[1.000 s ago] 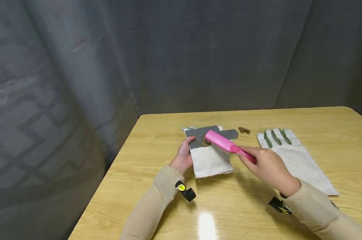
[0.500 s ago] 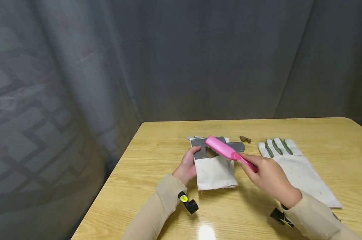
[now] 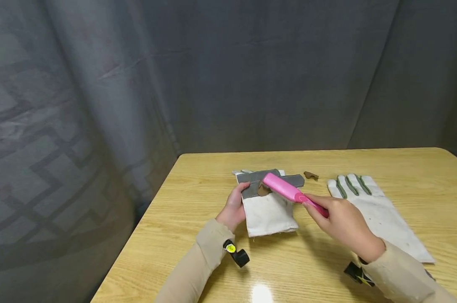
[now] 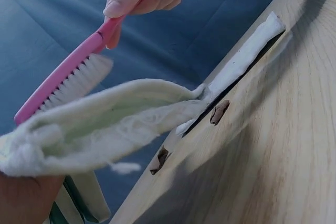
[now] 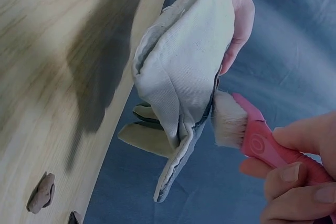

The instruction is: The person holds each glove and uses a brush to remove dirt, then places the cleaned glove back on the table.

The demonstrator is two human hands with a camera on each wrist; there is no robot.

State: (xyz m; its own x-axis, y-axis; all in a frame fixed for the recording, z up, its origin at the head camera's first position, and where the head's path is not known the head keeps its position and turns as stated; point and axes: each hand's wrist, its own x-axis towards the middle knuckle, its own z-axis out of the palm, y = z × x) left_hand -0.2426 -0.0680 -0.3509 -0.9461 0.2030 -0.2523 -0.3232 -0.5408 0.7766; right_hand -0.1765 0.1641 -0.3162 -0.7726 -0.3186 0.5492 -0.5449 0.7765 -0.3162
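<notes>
My left hand (image 3: 233, 209) grips the side of a work glove (image 3: 268, 216), its thumb over the grey palm. The glove has a white cuff, tilted above the table, and a brown patch (image 3: 263, 190) shows on the grey part. My right hand (image 3: 347, 223) holds a pink brush (image 3: 283, 188) by its handle, the head lying over the glove. In the right wrist view the white bristles (image 5: 229, 120) touch the grey face. Seen from the left wrist, the cuff (image 4: 121, 129) gapes toward the camera, hiding part of the bristles.
A second white glove (image 3: 379, 219) with green between its fingers lies flat at the right. Small brown pieces (image 4: 220, 112) lie on the wooden table (image 3: 160, 223), one (image 3: 311, 175) beyond the held glove. A grey curtain (image 3: 266, 84) hangs behind the table.
The head view has tilted, shifting everything lower. Since half a second ago the held glove has moved slightly left and the brush slightly right across it, baring more of the brown patch.
</notes>
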